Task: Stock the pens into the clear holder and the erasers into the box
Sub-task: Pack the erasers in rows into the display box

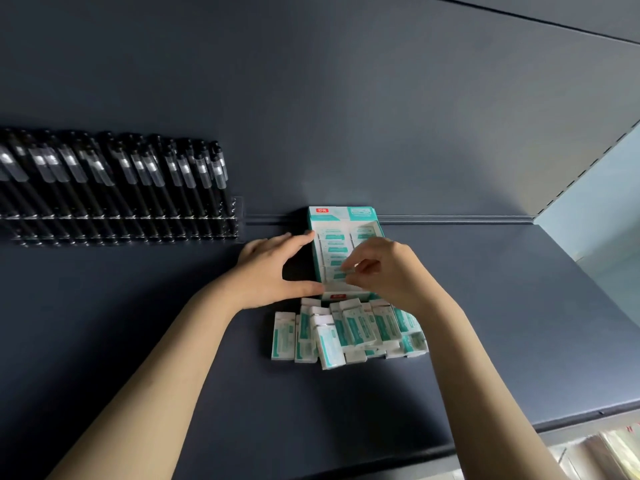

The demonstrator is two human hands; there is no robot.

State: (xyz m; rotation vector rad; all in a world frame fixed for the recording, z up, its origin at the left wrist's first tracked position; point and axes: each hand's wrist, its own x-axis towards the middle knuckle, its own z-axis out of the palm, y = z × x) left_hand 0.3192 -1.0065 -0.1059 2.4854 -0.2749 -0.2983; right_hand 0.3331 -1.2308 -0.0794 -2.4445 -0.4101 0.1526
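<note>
— What colour are the pens [114, 181]?
— Black, with pale labels. The box [346, 216] is teal and white, with a red logo.
— And the erasers [349, 334]?
— White, teal-printed sleeves. The shelf [485, 306] is dark navy.

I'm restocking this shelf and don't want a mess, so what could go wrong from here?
The right hand pinches an eraser over rows already packed in the eraser box; set in crooked, it may jam or lift its neighbours. The loose erasers lie heaped against the box's front, under the right wrist, so a careless reach could scatter them. Only the left hand braces the box, on one side; a hard push could skew it.
</note>
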